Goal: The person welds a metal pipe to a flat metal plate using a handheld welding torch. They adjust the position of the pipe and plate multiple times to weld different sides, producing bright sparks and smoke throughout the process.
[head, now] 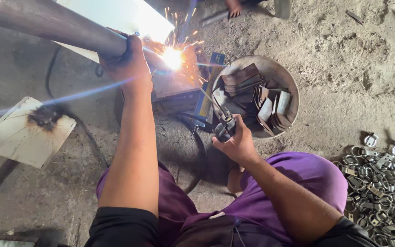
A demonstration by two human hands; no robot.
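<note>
my left hand (126,61) is wrapped tight round the steel pipe (51,23) running up-left, right hand (236,142) clamped on the electrode holder (225,126), rod angling up-left to the arc (172,58) just beside my left.

Smooth dull steel pipe (56,23); matt rusty metal plates (257,98) in a metal bowl (291,84); rough, dusty floor (344,59).

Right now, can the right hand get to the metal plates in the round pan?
Probably yes. The right hand sits just beside the pan, and nothing lies between it and the plates. But it already grips a welding holder, so it is not free.
</note>
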